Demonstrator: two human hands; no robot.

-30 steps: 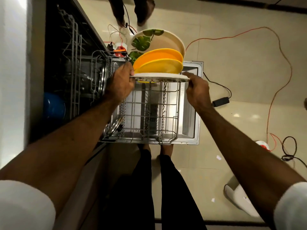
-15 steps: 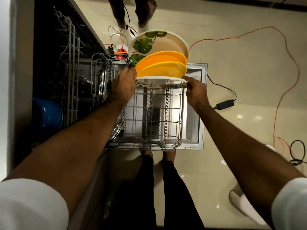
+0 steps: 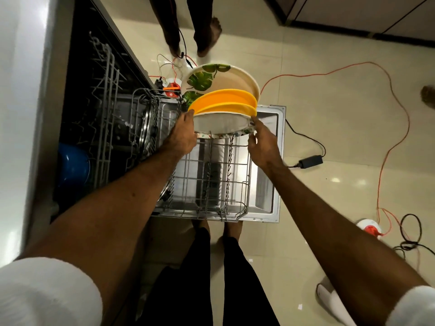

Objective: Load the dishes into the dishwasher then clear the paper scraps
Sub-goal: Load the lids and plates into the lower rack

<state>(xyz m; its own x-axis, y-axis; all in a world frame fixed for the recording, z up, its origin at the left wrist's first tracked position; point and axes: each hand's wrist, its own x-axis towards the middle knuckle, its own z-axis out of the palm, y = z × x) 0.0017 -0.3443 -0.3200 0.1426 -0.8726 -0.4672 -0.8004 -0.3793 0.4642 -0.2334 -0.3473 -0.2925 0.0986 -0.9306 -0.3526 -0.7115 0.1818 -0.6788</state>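
Plates stand on edge at the far end of the lower rack (image 3: 211, 184), which is pulled out over the open dishwasher door (image 3: 268, 161). A big leaf-print plate (image 3: 219, 78) is farthest, with two orange plates (image 3: 223, 100) in front of it. Nearest is the white plate (image 3: 221, 124), its back turned toward the person and its lower edge down among the wire prongs.

The left hand (image 3: 182, 135) grips the white plate's left rim, with the thumb lying up along the edge. The right hand (image 3: 262, 142) has its fingertips on the right rim and its thumb just below. Whether it pinches the plate or only steadies it, I cannot tell.

The white plate looks stiff and smooth, probably melamine or glazed ware. I would judge it fairly light for two hands but slick at the rim, and liable to chip if it knocks the orange plates or the wires. The rim at opposite sides is the sensible hold, as it keeps the plate upright while its lower edge finds a slot. Letting go before it is seated between two prongs could let it tip onto its neighbours.

Paper scraps (image 3: 300, 313) lie on the floor, near and to the right. They are thin and weightless, and best pinched up one at a time.
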